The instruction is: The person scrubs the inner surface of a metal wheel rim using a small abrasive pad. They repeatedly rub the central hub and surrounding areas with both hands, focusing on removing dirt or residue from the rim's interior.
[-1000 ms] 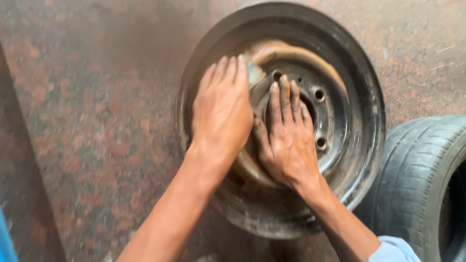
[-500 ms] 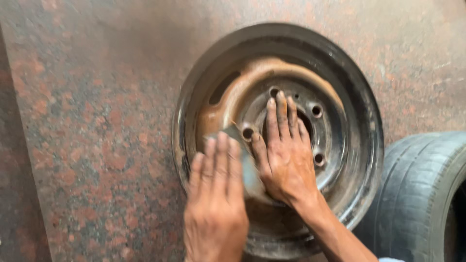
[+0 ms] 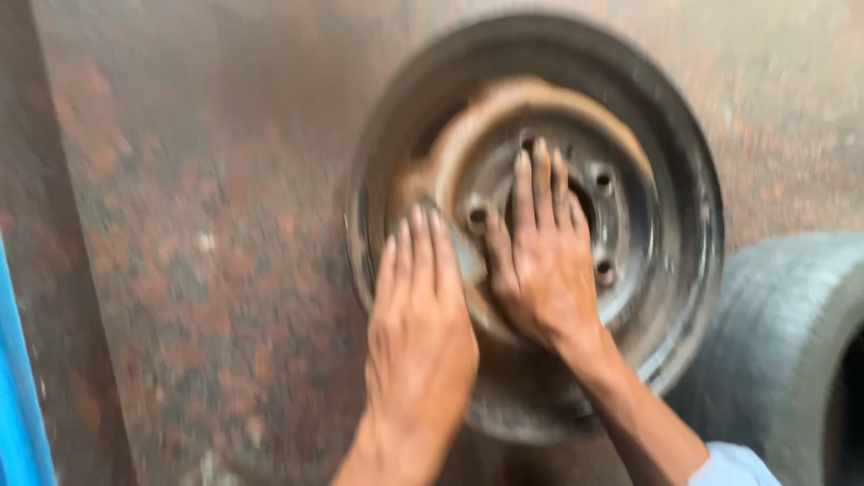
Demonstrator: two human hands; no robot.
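A rusty steel wheel rim (image 3: 670,135) lies flat on a speckled reddish stone floor (image 3: 198,225). My left hand (image 3: 418,333) presses a small grey sheet (image 3: 468,258) under its fingertips against the rust-brown inner ring on the rim's left side. Only a corner of the sheet shows past the fingers. My right hand (image 3: 540,261) rests flat, palm down, on the grey hub with its bolt holes, fingers pointing away from me and holding nothing. The two hands lie side by side, almost touching. The frame is blurred by motion.
A black rubber tyre (image 3: 783,351) lies against the rim's lower right side. A blue edge (image 3: 13,396) runs down the far left. A light blue sleeve cuff (image 3: 729,468) shows at the bottom right.
My left hand slid with the grey sheet from the top of the inner ring down to its lower left side. My right hand stayed on the hub. The view is now blurred.
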